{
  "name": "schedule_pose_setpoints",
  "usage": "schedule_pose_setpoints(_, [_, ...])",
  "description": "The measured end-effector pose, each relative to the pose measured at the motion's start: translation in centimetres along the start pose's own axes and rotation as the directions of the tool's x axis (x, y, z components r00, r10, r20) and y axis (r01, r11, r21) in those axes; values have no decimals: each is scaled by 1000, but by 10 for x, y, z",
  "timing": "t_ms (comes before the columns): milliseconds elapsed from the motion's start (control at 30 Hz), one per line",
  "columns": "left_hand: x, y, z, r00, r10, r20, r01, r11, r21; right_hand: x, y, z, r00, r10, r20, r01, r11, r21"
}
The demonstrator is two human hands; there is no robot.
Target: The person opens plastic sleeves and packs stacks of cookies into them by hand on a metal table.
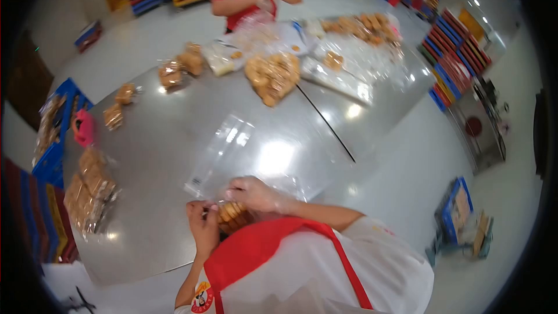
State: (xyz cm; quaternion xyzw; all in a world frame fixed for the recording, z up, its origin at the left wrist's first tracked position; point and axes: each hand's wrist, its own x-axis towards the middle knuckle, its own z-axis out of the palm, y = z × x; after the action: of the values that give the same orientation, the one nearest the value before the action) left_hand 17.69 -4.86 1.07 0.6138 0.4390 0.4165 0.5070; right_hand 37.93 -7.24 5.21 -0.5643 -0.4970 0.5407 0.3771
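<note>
We've got the bag (220, 203) of bread (233, 213) at the table's (154, 183) near edge, just before our apron (256, 250), likely so both hands reach its top. Our left hand (203, 225): fingertips pinched nearly closed on it. Our right hand (254, 193): fingers curled in, gripping its other side. Flat bags (224, 146) lie just beyond, presumably for easy reach.

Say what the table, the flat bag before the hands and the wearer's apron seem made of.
Table: probably stainless steel, smooth grey, with bright reflections.
Flat bag: thin clear plastic, glossy; the table shows through.
Apron: perhaps cloth, matt red; no glare, weave too small to see.
</note>
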Motion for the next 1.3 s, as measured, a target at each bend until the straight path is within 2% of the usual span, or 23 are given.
schedule_pose_setpoints(33, [-5,6,-4,994,107,-11,-103,973,206,-4,0,6,999,-33,-29,35,998,51])
schedule_pose_setpoints(67, [-5,1,-6,999,-35,-32,36,999,34,-7,0,12,997,-50,-53,56,992,110])
schedule_pose_setpoints(167, [-6,4,-8,981,-192,-18,186,967,-175,5,9,18,927,-364,-92,338,916,-218])
schedule_pose_setpoints(200, [-8,5,-7,984,-176,-38,166,969,-185,4,8,20,795,-587,-152,447,736,-508])
schedule_pose_setpoints(300, [-4,8,-4,980,-167,-110,139,964,-228,-1,-11,22,955,-248,-160,169,904,-392])
schedule_pose_setpoints(400, [0,11,0,985,-100,-140,60,962,-266,2,-5,21,953,-246,-178,213,959,-190])
schedule_pose_setpoints(500, [7,12,5,973,-127,-190,88,975,-204,11,13,17,961,-207,-180,210,978,-5])
schedule_pose_setpoints(600, [13,13,1,985,-107,-135,115,992,52,12,13,11,995,-66,-71,76,986,147])
schedule_pose_setpoints(700, [14,0,-4,995,-21,-101,47,964,262,10,11,6,992,-104,-69,115,974,196])
schedule_pose_setpoints(800, [17,-11,-11,999,-39,-14,41,972,232,10,13,5,988,-104,-113,131,957,261])
schedule_pose_setpoints(900, [22,-11,-11,967,-240,80,247,965,-93,15,15,-4,996,-88,-11,86,934,345])
schedule_pose_setpoints(933, [24,-14,-12,958,-275,87,286,944,-167,15,12,-9,998,-55,34,43,954,296])
schedule_pose_setpoints(1033, [25,-25,-13,953,-292,79,300,946,-121,27,19,-19,988,-70,138,32,965,259])
schedule_pose_setpoints(1133, [21,-1,10,973,-187,-134,165,973,-160,52,35,-22,981,1,192,-15,997,73])
schedule_pose_setpoints(1233, [18,1,8,934,-358,10,336,868,-365,50,41,-12,980,-199,-19,199,980,-24])
schedule_pose_setpoints(1300, [17,-6,7,945,-327,9,313,896,-316,47,40,-8,988,-147,55,140,983,115])
